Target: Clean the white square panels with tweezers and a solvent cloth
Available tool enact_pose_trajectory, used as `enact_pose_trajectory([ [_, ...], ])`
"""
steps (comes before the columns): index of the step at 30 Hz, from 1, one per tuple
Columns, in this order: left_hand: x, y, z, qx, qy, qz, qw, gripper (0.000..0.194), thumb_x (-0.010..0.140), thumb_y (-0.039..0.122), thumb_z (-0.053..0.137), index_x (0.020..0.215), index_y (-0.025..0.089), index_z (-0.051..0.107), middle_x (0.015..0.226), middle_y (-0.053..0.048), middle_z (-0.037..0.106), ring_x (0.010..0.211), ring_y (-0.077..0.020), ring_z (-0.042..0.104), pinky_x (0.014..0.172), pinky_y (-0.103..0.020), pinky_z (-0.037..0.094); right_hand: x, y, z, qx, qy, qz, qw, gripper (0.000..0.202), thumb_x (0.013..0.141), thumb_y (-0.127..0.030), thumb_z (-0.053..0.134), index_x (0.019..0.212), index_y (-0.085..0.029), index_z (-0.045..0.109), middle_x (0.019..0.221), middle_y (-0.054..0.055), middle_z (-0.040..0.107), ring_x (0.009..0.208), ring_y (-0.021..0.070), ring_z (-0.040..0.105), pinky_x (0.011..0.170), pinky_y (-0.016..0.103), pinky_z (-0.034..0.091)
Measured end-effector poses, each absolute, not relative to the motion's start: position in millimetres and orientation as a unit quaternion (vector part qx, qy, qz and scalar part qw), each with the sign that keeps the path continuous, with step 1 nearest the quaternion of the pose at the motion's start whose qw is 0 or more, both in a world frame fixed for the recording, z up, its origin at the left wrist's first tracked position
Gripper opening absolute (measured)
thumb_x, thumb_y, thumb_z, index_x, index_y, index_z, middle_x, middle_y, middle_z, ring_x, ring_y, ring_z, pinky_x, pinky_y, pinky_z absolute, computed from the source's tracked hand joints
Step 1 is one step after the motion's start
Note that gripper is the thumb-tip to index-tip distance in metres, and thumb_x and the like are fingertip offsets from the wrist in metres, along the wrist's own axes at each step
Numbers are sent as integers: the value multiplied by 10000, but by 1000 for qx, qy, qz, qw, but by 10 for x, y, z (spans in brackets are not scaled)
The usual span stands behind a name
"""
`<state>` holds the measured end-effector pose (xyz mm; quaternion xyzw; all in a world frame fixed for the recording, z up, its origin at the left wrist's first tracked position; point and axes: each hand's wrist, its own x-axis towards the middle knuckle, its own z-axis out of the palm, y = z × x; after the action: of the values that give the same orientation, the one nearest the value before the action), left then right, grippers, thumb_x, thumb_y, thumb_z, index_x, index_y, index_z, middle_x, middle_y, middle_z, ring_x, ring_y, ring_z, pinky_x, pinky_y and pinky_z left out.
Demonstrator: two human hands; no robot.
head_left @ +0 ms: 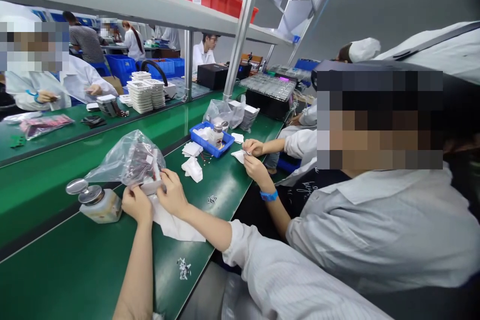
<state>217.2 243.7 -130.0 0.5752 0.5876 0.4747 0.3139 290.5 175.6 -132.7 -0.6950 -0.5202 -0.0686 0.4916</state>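
Note:
My left hand [137, 204] is closed near the left end of a pale, flat piece [152, 187], just right of a bottle [100, 206] with a metal pump top. Pinched at that piece's other end is my right hand [173, 192]. The fingertips of both hands are partly hidden, and the piece is too small to identify. Behind them lies a clear plastic bag [131, 157] with dark and reddish contents. A white cloth [178, 225] spreads on the green table under my right hand and forearm.
A blue tray [212, 140] holds another bottle. White cards [192, 149], a crumpled cloth [192, 169] and small parts [183, 268] lie on the green table [93, 270]. A person [367, 210] works close on the right. A shelf [150, 7] runs overhead.

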Motion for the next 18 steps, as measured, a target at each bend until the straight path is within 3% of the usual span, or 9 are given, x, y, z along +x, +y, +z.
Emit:
enact_pose_trajectory([
  [5, 2163, 2406, -1304, 576, 578, 481, 321, 261, 930, 349, 555, 1062, 131, 608, 1033, -66, 638, 909, -181, 628, 810, -386, 537, 2883, 1766, -1416, -689, -499, -45, 523, 541, 712, -95, 525, 1252, -110, 556, 1331, 143, 551, 1246, 226, 517, 1078, 351, 424],
  [9, 2144, 2370, -1304, 574, 574, 484, 327, 262, 930, 344, 556, 1076, 131, 604, 1039, -67, 637, 902, -179, 631, 797, -378, 544, 2872, 1725, -1411, -679, -490, -39, 545, 494, 684, -89, 595, 1177, -114, 602, 1282, 154, 565, 1207, 252, 532, 1058, 379, 438],
  [14, 2132, 2348, -1296, 569, 576, 484, 332, 264, 930, 340, 557, 1094, 137, 600, 1062, -70, 633, 914, -180, 629, 806, -381, 545, 2888, 1670, -1342, -668, -486, -44, 562, 262, 836, -264, 650, 1066, -146, 607, 1130, 88, 592, 1050, 228, 575, 914, 443, 496],
  [18, 2121, 2329, -1301, 567, 572, 483, 344, 267, 930, 339, 558, 1102, 139, 597, 1069, -71, 630, 911, -179, 628, 800, -377, 547, 2909, 1645, -1318, -663, -496, -44, 559, 258, 899, -348, 600, 1066, -151, 597, 1120, 75, 595, 1015, 213, 587, 860, 419, 517],
])
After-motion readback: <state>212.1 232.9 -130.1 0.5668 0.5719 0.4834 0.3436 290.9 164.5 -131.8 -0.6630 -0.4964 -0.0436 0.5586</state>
